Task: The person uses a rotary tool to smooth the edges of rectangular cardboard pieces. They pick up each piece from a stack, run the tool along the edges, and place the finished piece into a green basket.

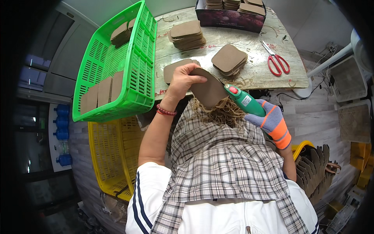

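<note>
My bare left hand [181, 82] pinches a flat brown rounded piece [211, 90] by its upper left edge, holding it tilted over my lap. My right hand [274, 124], in a grey and orange glove, grips a green handheld power tool [246, 100] with a red button. The tool's tip meets the piece's right edge, though its exact working end is hard to make out. Thin tan trimmings [222, 112] lie heaped on my plaid apron [218, 163] beneath the piece. On the table by my left hand is another brown piece [174, 71], partly covered.
Stacks of similar pieces [230, 59] [187, 34] stand on the table [249, 43]. Red-handled scissors [277, 65] lie at right; a dark box [230, 20] of pieces stands behind. A green crate [134, 84] is at left, with a yellow crate [107, 156] below.
</note>
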Motion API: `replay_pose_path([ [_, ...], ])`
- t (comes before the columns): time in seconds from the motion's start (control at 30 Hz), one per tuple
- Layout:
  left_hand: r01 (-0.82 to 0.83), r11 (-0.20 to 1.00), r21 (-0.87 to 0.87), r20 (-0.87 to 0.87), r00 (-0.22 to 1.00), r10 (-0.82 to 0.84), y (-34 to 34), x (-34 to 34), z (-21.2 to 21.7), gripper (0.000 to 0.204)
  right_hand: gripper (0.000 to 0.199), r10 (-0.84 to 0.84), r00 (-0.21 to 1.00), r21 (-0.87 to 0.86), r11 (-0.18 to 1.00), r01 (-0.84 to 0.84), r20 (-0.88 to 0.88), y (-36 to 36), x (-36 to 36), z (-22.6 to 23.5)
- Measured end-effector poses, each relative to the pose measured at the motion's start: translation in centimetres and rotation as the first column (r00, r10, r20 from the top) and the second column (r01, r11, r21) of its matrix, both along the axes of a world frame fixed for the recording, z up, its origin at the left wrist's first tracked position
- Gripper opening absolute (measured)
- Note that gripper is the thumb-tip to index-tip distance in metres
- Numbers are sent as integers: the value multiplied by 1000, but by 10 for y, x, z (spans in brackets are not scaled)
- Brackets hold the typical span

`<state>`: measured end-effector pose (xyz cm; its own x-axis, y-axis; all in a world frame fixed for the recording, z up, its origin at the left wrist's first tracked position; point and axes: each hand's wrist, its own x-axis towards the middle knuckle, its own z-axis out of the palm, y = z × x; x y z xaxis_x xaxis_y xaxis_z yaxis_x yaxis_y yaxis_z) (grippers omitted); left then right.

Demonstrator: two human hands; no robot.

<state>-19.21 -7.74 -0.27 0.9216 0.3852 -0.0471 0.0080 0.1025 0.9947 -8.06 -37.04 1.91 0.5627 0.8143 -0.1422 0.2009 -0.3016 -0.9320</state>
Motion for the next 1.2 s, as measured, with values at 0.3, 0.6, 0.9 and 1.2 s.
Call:
replay_pose_path([
  [0.3,-23,999,31,-45,999,25,-16,-3,-13,17,47,-70,983,20,997,74,-167,15,-8,-4],
  [0.6,-562,503,657,52,699,713,85,-22,-63,36,43,-234,969,12,972,236,-80,-4,9,-20],
  [0.9,-172,115,978,110,903,414,-14,85,-59,51,45,-356,934,8,934,356,38,-12,17,-32],
  [1.2,-396,293,870,234,856,462,-39,109,-55,38,45,-408,913,-31,912,408,22,-21,25,-35],
])
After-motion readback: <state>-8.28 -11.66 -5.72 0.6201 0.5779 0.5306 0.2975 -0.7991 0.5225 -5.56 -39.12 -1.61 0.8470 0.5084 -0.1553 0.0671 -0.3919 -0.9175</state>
